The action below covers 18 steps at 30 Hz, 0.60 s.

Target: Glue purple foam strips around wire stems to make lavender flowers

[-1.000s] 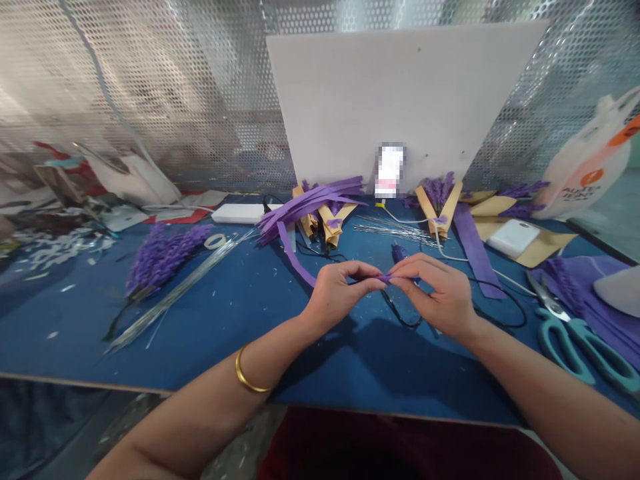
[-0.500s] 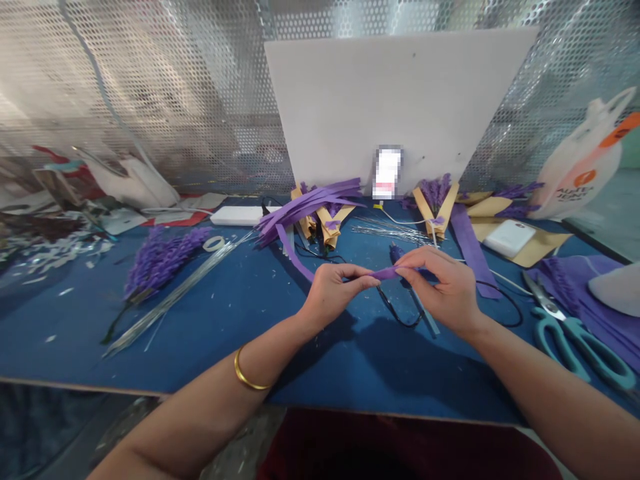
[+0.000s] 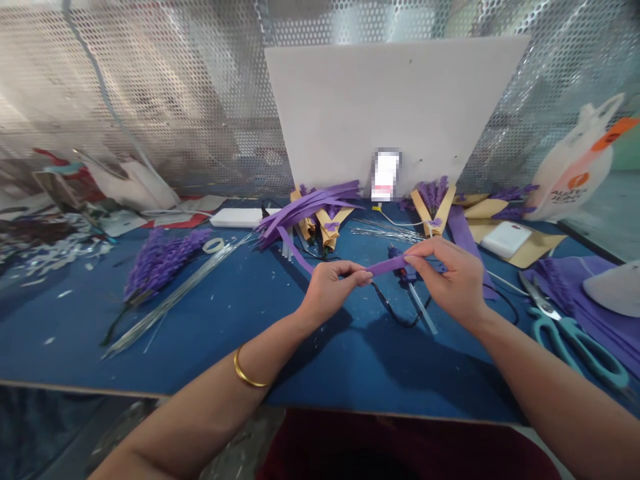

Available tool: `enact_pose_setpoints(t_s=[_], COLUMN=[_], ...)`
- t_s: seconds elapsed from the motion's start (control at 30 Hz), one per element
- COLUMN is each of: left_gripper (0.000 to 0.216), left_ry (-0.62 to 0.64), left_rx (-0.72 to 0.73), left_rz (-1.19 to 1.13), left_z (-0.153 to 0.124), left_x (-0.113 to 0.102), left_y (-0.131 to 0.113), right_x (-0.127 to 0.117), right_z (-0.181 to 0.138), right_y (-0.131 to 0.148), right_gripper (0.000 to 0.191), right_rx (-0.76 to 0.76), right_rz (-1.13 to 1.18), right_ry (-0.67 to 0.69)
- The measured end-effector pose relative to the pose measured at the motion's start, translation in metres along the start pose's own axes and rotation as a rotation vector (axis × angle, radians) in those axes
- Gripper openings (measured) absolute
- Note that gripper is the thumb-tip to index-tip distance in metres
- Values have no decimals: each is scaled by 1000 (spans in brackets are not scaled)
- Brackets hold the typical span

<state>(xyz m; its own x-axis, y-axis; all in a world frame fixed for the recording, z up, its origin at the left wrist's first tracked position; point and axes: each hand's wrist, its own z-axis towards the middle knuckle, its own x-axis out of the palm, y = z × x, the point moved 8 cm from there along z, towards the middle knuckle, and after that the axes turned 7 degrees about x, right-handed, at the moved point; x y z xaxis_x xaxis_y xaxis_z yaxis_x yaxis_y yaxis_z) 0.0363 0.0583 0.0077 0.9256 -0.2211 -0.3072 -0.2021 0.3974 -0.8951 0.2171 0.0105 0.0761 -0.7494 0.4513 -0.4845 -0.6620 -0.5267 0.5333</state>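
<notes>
A short purple strip (image 3: 386, 267) is stretched between both my hands above the blue table (image 3: 240, 313). My left hand (image 3: 330, 290) pinches its left end, with a gold bangle on that wrist. My right hand (image 3: 453, 280) pinches the right end, fingers curled round it. Just beyond and below the strip lies a small purple-tipped tool with a black cord (image 3: 407, 287) on the table.
A pile of purple strips (image 3: 310, 203) and tan paper cones (image 3: 330, 227) lie behind the hands. A bunch of purple flower stems (image 3: 160, 260) and thin wires (image 3: 175, 293) sit left. Teal scissors (image 3: 575, 333) lie right. A white board (image 3: 395, 107) leans at the back.
My hands have drawn apart, so more of the purple strip shows between them. The right hand has moved up and to the right.
</notes>
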Motion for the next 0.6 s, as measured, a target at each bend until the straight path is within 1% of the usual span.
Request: enact_pose_setpoints(t_s=[0.13, 0.27, 0.33, 0.4, 0.47, 0.53, 0.6], left_gripper=[23, 23, 23, 24, 28, 33, 40], left_ry=[-46, -37, -14, 5, 8, -24, -132], left_rx=[34, 37, 52, 89, 116, 110, 102], left_rz=[38, 35, 76, 167, 260, 346, 510], left_z=[1, 3, 5, 9, 14, 19, 22], left_x=[-4, -6, -9, -16, -28, -47, -76], left_y=[-2, -1, -1, -4, -7, -9, -13], right_x=[-5, -8, -17, -30, -44, -52, -51], right_z=[2, 5, 8, 12, 16, 19, 20], right_y=[-3, -7, -15, -31, -51, -72, -90], right_gripper=[8, 10, 9, 7, 9, 10, 11], right_rx=[19, 27, 67, 143, 232, 316, 397], right_rz=[-5, -11, -48, -85, -88, -48, 28], right_ry=[-44, -62, -126, -224, -309, -360, -360])
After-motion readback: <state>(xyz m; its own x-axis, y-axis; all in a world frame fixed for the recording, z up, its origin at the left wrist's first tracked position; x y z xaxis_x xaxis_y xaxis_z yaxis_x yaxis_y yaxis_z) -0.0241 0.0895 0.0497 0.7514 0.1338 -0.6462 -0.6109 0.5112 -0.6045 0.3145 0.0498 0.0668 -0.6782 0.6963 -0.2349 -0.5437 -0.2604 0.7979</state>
